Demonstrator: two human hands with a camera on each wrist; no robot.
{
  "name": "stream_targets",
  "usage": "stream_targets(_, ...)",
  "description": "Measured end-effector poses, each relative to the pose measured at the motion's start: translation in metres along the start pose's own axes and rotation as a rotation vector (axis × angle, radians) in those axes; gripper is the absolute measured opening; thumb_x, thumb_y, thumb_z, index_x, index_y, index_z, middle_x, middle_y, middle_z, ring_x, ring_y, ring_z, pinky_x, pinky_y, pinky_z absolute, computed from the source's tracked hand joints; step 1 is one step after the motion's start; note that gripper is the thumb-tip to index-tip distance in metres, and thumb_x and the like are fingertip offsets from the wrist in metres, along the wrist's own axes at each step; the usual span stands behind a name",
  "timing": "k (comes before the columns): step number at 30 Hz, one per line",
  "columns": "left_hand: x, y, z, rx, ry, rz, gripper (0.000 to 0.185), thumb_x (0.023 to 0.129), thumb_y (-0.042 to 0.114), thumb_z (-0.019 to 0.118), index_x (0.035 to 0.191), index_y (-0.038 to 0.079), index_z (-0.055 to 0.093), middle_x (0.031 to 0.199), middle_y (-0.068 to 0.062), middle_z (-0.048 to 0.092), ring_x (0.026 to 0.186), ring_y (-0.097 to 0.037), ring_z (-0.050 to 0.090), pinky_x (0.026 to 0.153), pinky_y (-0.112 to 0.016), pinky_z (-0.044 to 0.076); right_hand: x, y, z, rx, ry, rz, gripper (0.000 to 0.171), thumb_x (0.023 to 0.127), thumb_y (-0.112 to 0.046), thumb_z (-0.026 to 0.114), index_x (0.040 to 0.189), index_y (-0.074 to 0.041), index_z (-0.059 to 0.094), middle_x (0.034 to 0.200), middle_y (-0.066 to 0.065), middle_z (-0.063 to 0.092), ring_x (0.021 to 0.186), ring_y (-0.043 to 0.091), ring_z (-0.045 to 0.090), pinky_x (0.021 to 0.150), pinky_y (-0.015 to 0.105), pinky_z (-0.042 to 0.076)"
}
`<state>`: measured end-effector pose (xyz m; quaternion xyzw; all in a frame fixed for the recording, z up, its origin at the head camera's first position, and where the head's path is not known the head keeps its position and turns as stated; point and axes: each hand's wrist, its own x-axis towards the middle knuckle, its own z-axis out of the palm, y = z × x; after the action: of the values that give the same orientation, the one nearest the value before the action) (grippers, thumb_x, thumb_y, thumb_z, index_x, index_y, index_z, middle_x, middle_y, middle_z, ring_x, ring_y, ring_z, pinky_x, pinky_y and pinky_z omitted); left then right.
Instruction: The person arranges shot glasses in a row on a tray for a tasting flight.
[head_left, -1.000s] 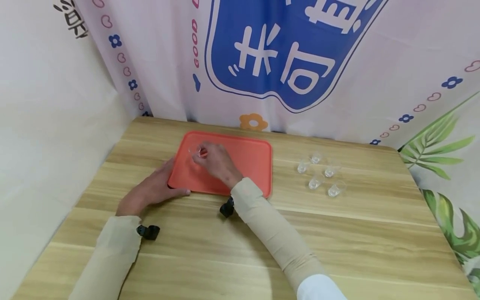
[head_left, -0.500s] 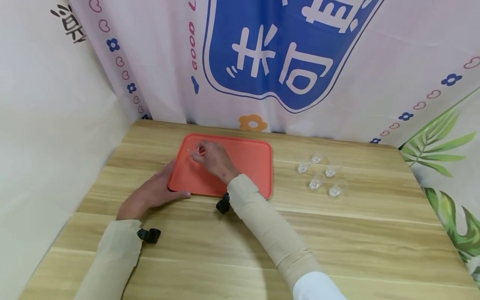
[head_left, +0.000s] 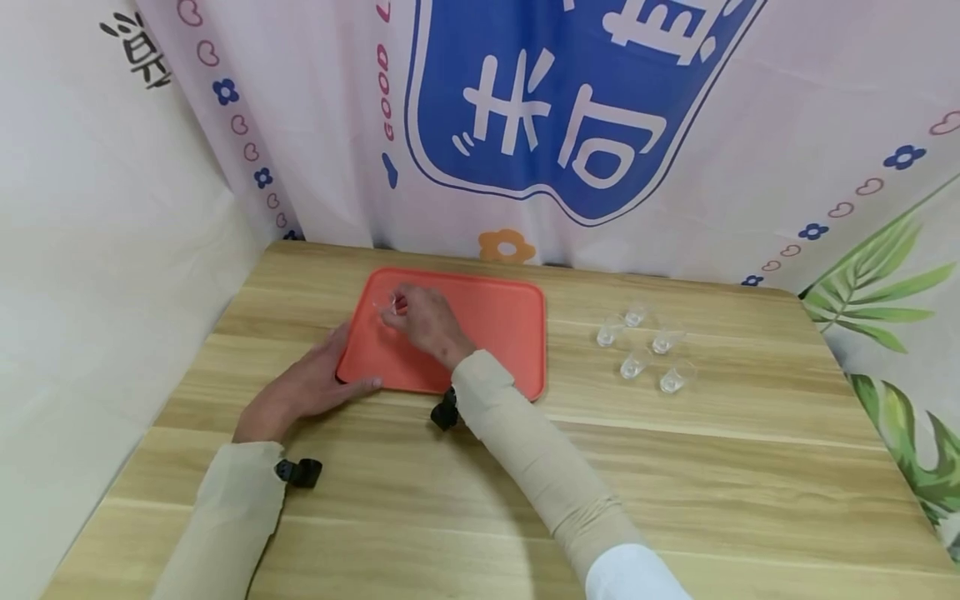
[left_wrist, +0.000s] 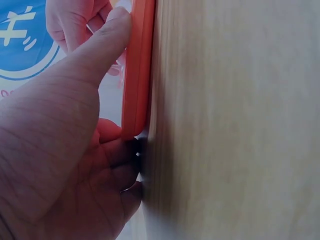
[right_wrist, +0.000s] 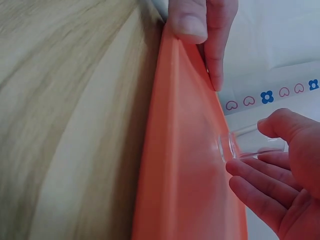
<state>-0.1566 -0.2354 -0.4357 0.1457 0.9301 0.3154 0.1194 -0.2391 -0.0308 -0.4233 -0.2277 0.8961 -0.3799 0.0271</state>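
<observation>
Left hand grips the near-left corner of the orange tray on the worktop. Right hand pinches one small glass, base at the tray's far-left area. Judged progress: first glass being placed; five glasses remain right of the tray.

Matt plastic tray, wood-grain table

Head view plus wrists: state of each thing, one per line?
Orange tray: flat on the table, near-left corner held.
Left hand: grips the tray corner, thumb on the rim.
Right hand: holds a small clear glass.
Small clear glass: upright, base at the tray; contact unclear.
Five small glasses: upright on the table right of the tray, untouched.
Wooden table: bears the tray and glasses.
</observation>
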Motion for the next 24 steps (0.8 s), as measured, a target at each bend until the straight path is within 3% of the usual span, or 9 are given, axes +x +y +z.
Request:
stream_targets(8, 0.0, 0.002, -0.0017, -0.016, -0.01, -0.004, 0.11, 0.093, 0.058, 0.07, 0.167, 0.011, 0.005, 0.167, -0.02, 0.022, 0.144, -0.044, 0.034, 0.111, -0.063, 0.036, 0.0013, 0.0019, -0.0006, 0.013, -0.009, 0.001, 0.016, 0.099, -0.028, 0.073, 0.102, -0.014, 0.066, 0.103, -0.001, 0.071, 0.095, 0.008, 0.065, 0.079, 0.017, 0.053)
stream_targets(24, -0.0011, 0.0021, -0.002, -0.002, -0.009, 0.003, 0.11, 0.094, 0.058, 0.07, 0.166, 0.008, 0.004, 0.168, -0.021, 0.017, 0.148, -0.047, 0.026, 0.113, -0.065, 0.031, 0.0001, 0.0042, -0.002, 0.038, -0.032, -0.002, 0.018, 0.099, -0.029, 0.074, 0.106, -0.014, 0.068, 0.101, -0.003, 0.069, 0.092, 0.007, 0.062, 0.076, 0.017, 0.052)
